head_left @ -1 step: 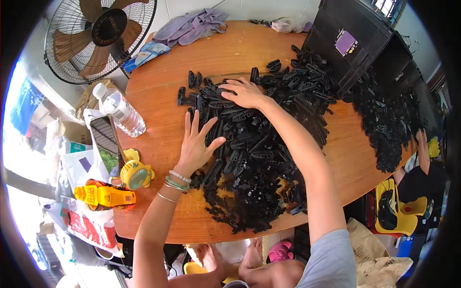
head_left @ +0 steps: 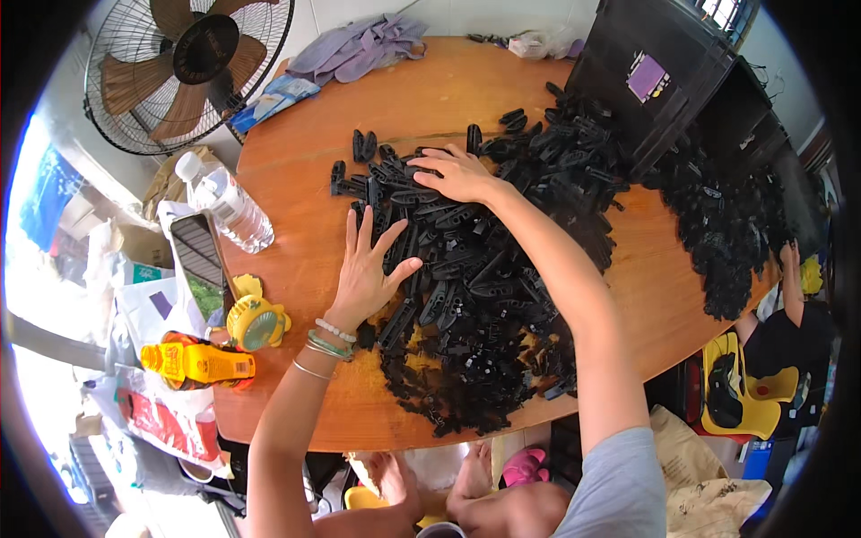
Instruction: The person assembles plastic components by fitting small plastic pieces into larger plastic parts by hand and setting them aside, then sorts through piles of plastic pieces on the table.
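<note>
A wide heap of small black plastic parts (head_left: 466,278) covers the middle of the wooden table (head_left: 305,233). Long, narrow pieces make up its far side, while much smaller bits lie along its near side. My left hand (head_left: 363,273), with beads and bangles at the wrist, rests at the heap's left edge, fingers spread and nothing held. Farther in, my right hand (head_left: 457,175) reaches over the far part of the pile. Its fingers are apart, palm down on the black parts, with no piece gripped that I can see.
A large black crate (head_left: 659,90) lies tipped at the far right, beside a second black heap (head_left: 717,233) where another person's arm (head_left: 791,287) shows. Along the left stand a water bottle (head_left: 233,211), a phone (head_left: 199,255), a yellow small fan (head_left: 256,321), a yellow-orange bottle (head_left: 197,361) and a large fan (head_left: 206,54).
</note>
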A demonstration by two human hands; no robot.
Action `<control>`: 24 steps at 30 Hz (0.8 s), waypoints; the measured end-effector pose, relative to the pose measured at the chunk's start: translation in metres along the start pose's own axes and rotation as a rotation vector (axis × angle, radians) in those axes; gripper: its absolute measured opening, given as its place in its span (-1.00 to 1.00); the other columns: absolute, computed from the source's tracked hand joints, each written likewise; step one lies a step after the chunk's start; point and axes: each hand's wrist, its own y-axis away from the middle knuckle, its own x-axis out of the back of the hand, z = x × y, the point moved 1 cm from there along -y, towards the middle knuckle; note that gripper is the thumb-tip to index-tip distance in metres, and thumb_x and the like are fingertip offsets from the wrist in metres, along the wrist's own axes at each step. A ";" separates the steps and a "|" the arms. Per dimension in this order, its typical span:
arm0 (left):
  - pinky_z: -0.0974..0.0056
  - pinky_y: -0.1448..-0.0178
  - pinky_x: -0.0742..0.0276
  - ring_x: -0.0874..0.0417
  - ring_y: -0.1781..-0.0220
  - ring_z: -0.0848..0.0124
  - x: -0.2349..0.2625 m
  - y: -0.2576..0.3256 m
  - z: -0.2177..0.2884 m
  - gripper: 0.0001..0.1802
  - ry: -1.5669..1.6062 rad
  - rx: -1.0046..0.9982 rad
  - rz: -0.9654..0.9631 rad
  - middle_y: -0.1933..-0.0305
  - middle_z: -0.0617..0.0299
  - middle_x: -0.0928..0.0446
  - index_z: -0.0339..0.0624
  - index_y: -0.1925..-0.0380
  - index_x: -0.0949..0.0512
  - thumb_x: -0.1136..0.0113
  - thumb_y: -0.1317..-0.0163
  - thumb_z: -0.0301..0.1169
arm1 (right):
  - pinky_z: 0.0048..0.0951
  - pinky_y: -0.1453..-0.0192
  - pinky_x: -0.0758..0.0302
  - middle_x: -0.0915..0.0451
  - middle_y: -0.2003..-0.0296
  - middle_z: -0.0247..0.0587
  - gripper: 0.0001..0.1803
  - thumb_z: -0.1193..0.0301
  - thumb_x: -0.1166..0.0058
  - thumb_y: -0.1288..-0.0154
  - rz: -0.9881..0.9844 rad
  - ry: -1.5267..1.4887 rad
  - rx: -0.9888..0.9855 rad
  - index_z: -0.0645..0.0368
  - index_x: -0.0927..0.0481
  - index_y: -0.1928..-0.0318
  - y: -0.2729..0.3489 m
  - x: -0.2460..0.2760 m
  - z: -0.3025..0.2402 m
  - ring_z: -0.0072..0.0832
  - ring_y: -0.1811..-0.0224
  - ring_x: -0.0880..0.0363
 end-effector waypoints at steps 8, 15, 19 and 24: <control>-0.19 -0.43 0.23 0.20 -0.50 -0.15 0.039 0.040 0.041 -0.13 0.279 -0.253 -0.005 -0.47 -0.20 0.18 -0.02 -0.30 -0.26 -0.09 -0.09 0.25 | -0.03 -0.43 -0.02 -0.23 -0.33 -0.17 -0.44 -0.12 0.31 -0.38 0.200 0.081 0.031 -0.26 -0.31 -0.30 0.009 0.005 0.007 -0.07 -0.40 -0.08; -0.26 -0.40 0.14 -0.10 -0.45 0.13 0.020 0.165 0.101 -0.07 0.102 -0.672 -0.296 -0.42 0.11 -0.14 0.37 -0.29 -0.28 -0.09 0.13 0.41 | -0.07 -0.50 0.15 -0.26 -0.32 -0.23 -0.38 -0.11 0.42 -0.42 0.335 -0.242 0.382 -0.08 -0.31 -0.31 0.097 0.036 -0.058 -0.24 -0.45 -0.02; -0.16 -0.41 0.05 -0.05 -0.47 0.21 -0.007 0.153 0.127 -0.08 0.078 -0.703 -0.374 -0.47 0.19 -0.02 0.32 -0.35 -0.14 -0.19 0.07 0.18 | -0.02 -0.48 0.19 -0.26 -0.31 -0.05 -0.42 -0.10 0.36 -0.41 0.272 -0.346 0.331 -0.15 -0.34 -0.29 0.150 0.029 -0.068 -0.09 -0.45 0.03; -0.15 -0.43 0.06 0.02 -0.49 0.14 -0.031 0.125 0.153 -0.34 0.098 -0.684 -0.329 -0.47 0.14 0.00 0.23 -0.23 -0.33 -0.12 -0.09 0.07 | 0.13 -0.45 0.24 -0.26 -0.30 -0.04 -0.39 -0.14 0.37 -0.39 0.277 -0.356 0.271 -0.12 -0.36 -0.27 0.165 0.032 -0.074 -0.09 -0.45 0.03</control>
